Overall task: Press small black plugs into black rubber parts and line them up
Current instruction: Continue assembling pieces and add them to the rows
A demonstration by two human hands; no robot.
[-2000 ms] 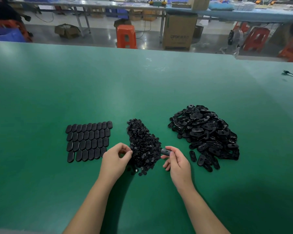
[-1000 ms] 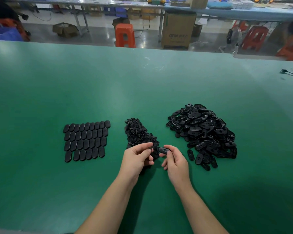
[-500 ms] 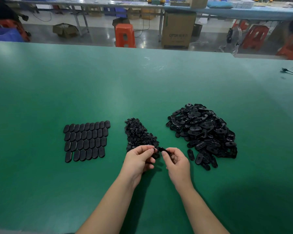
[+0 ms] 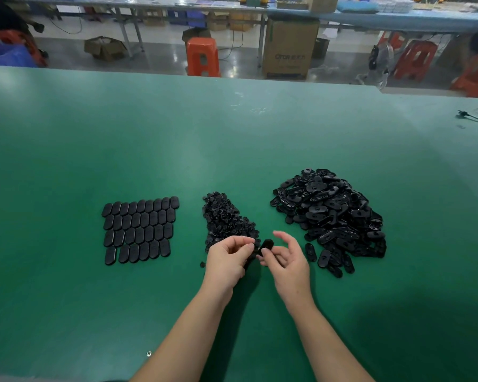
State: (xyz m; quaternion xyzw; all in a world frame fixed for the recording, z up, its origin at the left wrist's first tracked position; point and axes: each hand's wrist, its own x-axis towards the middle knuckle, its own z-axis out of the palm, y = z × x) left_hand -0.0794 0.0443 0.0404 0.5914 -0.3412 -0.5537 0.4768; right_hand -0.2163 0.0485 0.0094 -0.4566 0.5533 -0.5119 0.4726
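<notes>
Rubber part (image 4: 266,246) pinched by right hand (image 4: 286,260); left hand (image 4: 229,256) fingers curled, plug unseen. Loose pinch may drop part onto counter (image 4: 232,139).

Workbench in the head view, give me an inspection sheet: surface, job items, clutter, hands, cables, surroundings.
Surface: green bench mat, faint scuffs far centre.
Job's things: laid-out rows of rubber parts left; plug pile centre; loose rubber part heap right.
Clutter: one stray plug beside the left hand.
Grips: left hand fingers curled, contents hidden; right hand pinches one rubber part.
Cables: black cable at far right edge.
Surroundings: orange stool, cardboard box, benches beyond.
</notes>
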